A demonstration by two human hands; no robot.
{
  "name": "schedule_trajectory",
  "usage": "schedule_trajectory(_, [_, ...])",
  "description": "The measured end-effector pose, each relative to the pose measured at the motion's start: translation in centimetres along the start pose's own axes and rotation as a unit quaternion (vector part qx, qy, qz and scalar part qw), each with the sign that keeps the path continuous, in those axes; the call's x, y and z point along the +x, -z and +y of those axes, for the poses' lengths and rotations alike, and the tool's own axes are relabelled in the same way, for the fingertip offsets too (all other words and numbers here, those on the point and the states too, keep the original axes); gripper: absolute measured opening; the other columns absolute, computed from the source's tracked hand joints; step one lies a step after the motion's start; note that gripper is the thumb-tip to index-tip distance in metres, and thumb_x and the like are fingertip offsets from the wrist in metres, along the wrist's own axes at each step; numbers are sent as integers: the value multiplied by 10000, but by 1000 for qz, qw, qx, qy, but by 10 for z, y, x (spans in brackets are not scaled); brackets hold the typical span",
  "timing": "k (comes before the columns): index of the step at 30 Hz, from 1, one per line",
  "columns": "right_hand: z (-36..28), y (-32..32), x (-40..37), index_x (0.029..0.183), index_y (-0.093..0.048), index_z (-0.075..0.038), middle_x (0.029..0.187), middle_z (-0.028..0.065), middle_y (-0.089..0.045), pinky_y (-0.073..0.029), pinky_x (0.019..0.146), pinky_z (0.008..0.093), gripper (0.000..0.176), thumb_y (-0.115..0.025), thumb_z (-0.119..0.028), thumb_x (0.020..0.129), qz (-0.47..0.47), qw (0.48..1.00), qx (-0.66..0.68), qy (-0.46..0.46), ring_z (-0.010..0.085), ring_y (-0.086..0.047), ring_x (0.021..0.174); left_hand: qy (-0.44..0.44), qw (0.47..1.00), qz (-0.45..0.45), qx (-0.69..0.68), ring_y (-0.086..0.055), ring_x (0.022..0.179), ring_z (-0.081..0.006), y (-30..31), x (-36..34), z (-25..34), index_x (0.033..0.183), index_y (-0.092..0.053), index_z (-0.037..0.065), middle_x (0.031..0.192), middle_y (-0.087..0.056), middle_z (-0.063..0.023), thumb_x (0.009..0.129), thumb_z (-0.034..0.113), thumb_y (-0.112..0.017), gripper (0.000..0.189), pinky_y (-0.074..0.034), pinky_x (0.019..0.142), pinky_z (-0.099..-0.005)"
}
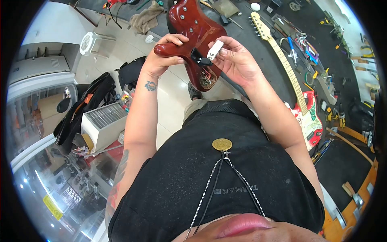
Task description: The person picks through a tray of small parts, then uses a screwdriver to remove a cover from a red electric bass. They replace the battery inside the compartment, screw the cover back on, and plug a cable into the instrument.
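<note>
A glossy red-brown guitar body [207, 30] lies tilted at the top centre, partly over the dark workbench. My left hand [163, 54] is closed round its horn, fingers on top and thumb nearer me. In my right hand [236, 58] a small white rectangular block [215, 50] is pinched between thumb and fingers, just above the body. Below the block, a small black part [204, 61] sits at the body's edge. Close by, an open cavity [207, 76] shows thin coloured wires.
A second guitar with a pale maple neck [284, 58] and a red and white body [309, 117] lies at the right. Tools crowd the bench [258, 76]. A brown cloth [146, 18] lies at the upper left, a white stool [86, 43] stands beyond, and a bin-like white box [100, 131] is at the left.
</note>
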State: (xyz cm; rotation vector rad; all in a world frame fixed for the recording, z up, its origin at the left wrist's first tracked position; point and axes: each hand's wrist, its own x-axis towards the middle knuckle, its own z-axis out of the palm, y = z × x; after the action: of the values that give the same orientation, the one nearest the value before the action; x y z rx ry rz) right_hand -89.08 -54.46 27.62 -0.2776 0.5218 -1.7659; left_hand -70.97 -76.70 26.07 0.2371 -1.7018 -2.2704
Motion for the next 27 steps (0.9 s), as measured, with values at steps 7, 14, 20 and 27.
schedule_trajectory(7, [-7,0,-3,1242,-659,-45,1246,152,-696,-583,988,410,317,-705,19,935,-27,1000,-4,14,256,-684,1137,-9,1000,-7,21,-547,1283,-218,-2,2,-1,1095,-670,129,1327,-618,-50,619,-88,-865,559,-448,1106,-390])
schedule_trajectory(14, [-9,2,-1,1214,-673,-29,1243,159,-692,-581,983,409,278,-687,31,944,-28,998,-54,35,248,-683,1134,-13,1000,-8,20,-548,1288,-219,-2,2,-1,1100,-669,128,1330,-620,-49,626,-78,-869,554,-441,1112,-393])
schedule_trajectory(20, [-9,-3,21,1136,-715,-10,1103,91,-725,-556,925,326,226,-676,48,921,14,881,-470,57,187,-688,1078,0,1000,-16,8,-557,1276,-220,-4,2,2,1117,-661,121,1329,-616,-62,647,-74,-870,550,-458,1093,-389])
schedule_trajectory(27, [2,-1,43,1049,-719,-29,1075,115,-713,-551,886,398,182,-674,21,880,-99,673,-713,167,314,-677,1014,-15,999,-18,37,-565,1257,-209,-5,3,2,1118,-657,116,1336,-609,-62,652,-71,-873,547,-479,1067,-378])
